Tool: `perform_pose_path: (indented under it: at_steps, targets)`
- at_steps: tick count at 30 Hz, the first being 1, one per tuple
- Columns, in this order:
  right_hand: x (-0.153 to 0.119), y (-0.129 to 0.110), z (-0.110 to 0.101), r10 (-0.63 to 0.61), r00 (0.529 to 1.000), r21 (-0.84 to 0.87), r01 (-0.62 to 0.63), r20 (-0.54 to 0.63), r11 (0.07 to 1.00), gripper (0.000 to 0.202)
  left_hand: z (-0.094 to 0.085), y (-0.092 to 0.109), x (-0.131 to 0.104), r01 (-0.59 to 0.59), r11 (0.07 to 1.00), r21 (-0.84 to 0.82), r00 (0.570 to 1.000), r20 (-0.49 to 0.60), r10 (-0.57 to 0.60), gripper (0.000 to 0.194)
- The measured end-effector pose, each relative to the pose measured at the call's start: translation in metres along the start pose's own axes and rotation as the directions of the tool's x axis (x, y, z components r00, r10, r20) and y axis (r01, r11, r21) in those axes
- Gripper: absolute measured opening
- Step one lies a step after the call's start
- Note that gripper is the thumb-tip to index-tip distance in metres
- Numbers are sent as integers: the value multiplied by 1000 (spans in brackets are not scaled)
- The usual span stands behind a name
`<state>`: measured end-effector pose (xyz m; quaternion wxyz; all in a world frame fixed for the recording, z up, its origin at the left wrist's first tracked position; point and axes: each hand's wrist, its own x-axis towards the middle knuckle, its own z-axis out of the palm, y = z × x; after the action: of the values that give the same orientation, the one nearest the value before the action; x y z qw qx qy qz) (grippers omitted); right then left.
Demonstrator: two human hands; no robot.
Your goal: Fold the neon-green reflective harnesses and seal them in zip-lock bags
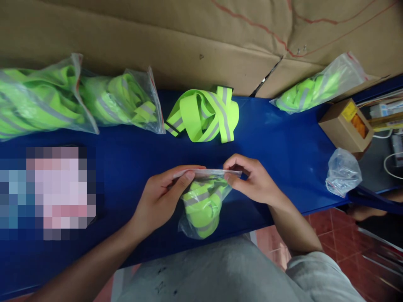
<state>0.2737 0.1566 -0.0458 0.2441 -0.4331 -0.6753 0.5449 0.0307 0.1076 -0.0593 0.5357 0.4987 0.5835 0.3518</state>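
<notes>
Between my two hands is a clear zip bag (203,205) with a folded neon yellow-green reflective strap inside it. My left hand (166,193) pinches the bag's top edge at its left end, thumb on the near side. At the right end of the same edge, my right hand (252,178) grips the seal between thumb and curled fingers. The bag hangs toward me over the near part of the blue table. Just beyond my hands lies a loose bundle of reflective strap (208,115), grey-striped with black end pieces.
Filled bags of straps (40,100) line the back left, against brown cardboard (141,46). Another filled bag (311,90) leans at the back right. A small cardboard box (346,126) and a crumpled clear bag (343,172) sit at the right edge. A pixelated area covers the left.
</notes>
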Motion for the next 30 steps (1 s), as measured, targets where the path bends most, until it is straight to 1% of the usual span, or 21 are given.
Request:
perform_pose_path:
  at_steps: [3, 5, 8, 11, 15, 20, 24, 30]
  targets:
    - [0, 0, 4, 0, 1000, 17, 1, -20, 1000, 7, 2, -1, -1, 7, 1000, -8, 1000, 15, -7, 33]
    - [0, -1, 6, 4, 999, -4, -4, -34, 1000, 6, 2, -1, -1, 7, 1000, -20, 1000, 24, -7, 33]
    - [0, -2, 9, -4, 999, -34, 3, -34, 999, 5, 4, -2, -1, 2, 1000, -28, 999, 36, -1, 33]
    - [0, -3, 11, 6, 1000, -17, -6, -28, 1000, 7, 6, -3, -3, 1, 1000, -26, 999, 40, 0, 32]
    - [0, -2, 13, 12, 1000, -13, -12, 1, 1000, 3, 9, -4, -5, 2, 1000, -6, 998, 62, -2, 33]
    - [-1, -1, 13, 22, 999, -19, -21, 24, 1000, 5, 12, -5, -7, -14, 1000, 0, 995, 96, 14, 33]
    - [-2, -1, 11, -19, 999, -61, 22, 48, 998, 4, 14, -7, -8, -7, 1000, 10, 991, 131, 6, 35]
    - [-2, -1, 12, -20, 996, -96, 28, 86, 995, 5, 16, -14, -11, -14, 999, 34, 987, 164, 8, 39]
